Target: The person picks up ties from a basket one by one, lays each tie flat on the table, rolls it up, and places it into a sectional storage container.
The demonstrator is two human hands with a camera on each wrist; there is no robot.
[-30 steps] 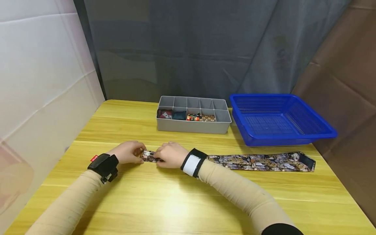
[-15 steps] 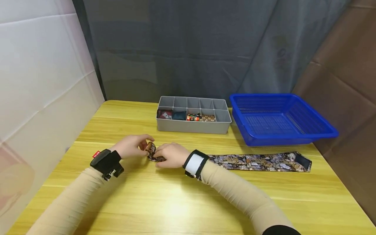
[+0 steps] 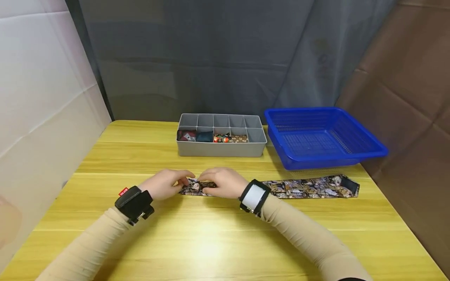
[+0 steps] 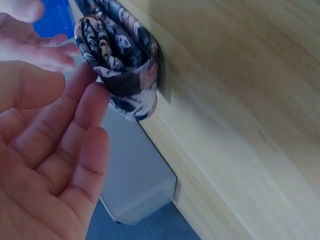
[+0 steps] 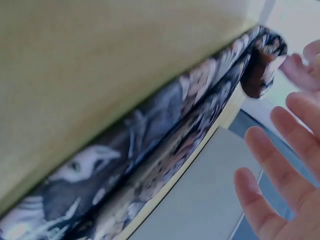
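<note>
A patterned dark tie lies flat across the yellow table, and its left end is wound into a small roll. My left hand and right hand meet over that roll. In the left wrist view the roll stands on its edge on the wood, and my straight left fingers touch its side. The right wrist view shows the tie running along the table to the roll, with my right fingers spread and straight beside it.
A grey compartment box stands behind the hands, with small rolled items in its front row. To its right sits a blue mesh basket. A white panel closes the left side and a dark curtain the back.
Both hands and the roll have moved to the right along the tie. Half a second ago the rolled end was raised between the fingers; now it sits low on the table.
</note>
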